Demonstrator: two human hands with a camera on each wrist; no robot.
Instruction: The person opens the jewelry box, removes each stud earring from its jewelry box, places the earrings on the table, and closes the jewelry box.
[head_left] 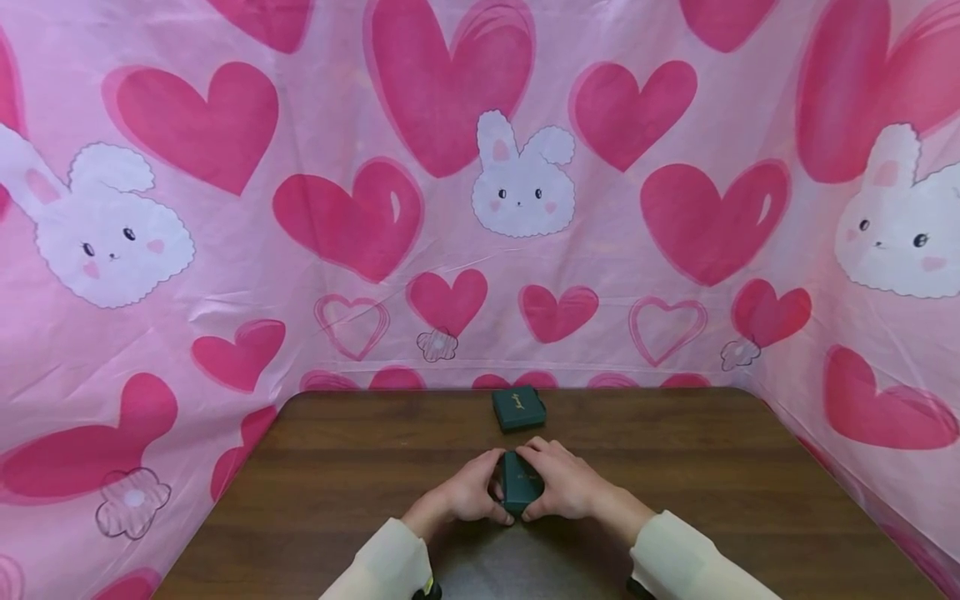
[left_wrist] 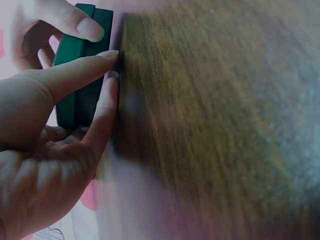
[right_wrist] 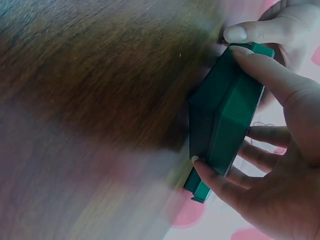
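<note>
A small dark green lidded box (head_left: 520, 486) lies on the brown table between both hands. Gold lettering marks its top. My left hand (head_left: 474, 488) holds it from the left, with the thumb at the near side and fingers curved along the far end. On the opposite side my right hand (head_left: 564, 478) grips the box, its thumb at the near edge and fingertips at the far one. In the right wrist view, the box (right_wrist: 227, 107) shows a lid lip along its side, pinched between right thumb and finger.
Farther back on the wooden table (head_left: 360, 467) stands a second, wider dark green box (head_left: 519, 408) with gold lettering. A pink cloth (head_left: 525, 258) printed with hearts and rabbits hangs behind the table and along both sides.
</note>
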